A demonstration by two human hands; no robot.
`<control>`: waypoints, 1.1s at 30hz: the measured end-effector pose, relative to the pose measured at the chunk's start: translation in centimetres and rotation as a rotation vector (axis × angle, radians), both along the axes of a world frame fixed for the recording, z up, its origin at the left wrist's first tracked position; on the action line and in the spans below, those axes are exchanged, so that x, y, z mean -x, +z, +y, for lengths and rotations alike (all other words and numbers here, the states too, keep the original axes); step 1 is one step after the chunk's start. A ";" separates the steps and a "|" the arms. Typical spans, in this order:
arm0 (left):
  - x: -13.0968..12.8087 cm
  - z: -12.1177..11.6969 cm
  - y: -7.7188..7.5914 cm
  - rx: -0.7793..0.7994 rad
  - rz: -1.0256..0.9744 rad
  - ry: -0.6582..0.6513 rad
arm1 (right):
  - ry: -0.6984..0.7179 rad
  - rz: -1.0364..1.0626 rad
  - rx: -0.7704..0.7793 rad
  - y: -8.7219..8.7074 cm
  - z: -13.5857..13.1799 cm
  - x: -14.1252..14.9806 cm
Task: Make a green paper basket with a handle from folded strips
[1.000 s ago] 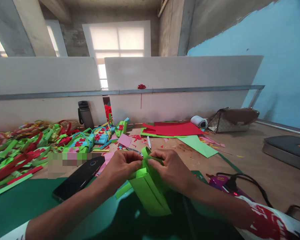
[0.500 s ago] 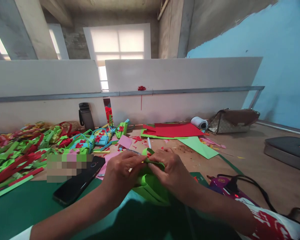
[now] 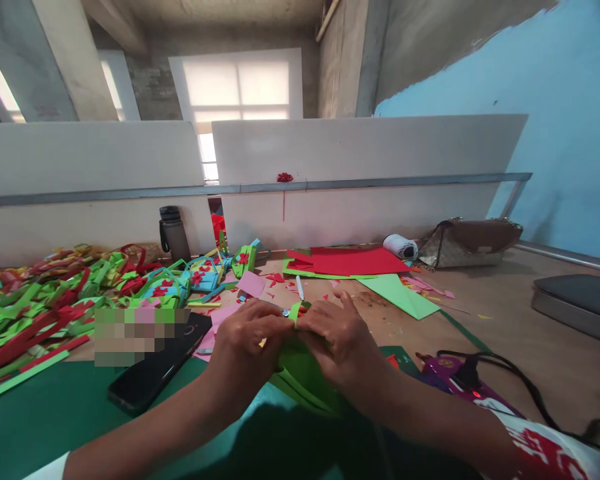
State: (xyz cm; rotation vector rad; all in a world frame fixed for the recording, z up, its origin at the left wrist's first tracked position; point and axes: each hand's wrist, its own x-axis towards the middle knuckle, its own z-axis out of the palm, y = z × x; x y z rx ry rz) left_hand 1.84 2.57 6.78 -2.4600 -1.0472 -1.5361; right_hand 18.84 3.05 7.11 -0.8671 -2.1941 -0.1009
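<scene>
Both hands meet over a folded piece of bright green paper [image 3: 300, 383] at the near middle of the table. My left hand [image 3: 247, 350] pinches the paper's top fold from the left, fingers curled tight. My right hand [image 3: 343, 343] presses and grips the same fold from the right, with the index finger partly raised. Most of the paper lies under my hands, above a dark green cutting mat [image 3: 55, 413].
A black phone [image 3: 155, 367] lies left of my hands. A heap of green and red paper strips [image 3: 40, 307] fills the left. Red and green sheets [image 3: 350, 261], a pen [image 3: 300, 288], a bottle [image 3: 173, 233], a bag [image 3: 473, 241], a purple glue gun [image 3: 453, 380] and a grey case [image 3: 577, 303] lie around.
The green paper has been lowered and flattened toward the mat. Both hands have closed in over its top fold and now cover most of it.
</scene>
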 end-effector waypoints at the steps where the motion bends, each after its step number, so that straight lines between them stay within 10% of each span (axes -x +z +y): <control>1: -0.1 0.0 0.0 -0.002 -0.009 0.001 | -0.002 -0.008 -0.015 0.0 0.0 0.0; 33: 0.1 0.1 0.4 -0.056 0.210 -0.031 | -0.006 -0.048 -0.205 0.1 0.0 -0.1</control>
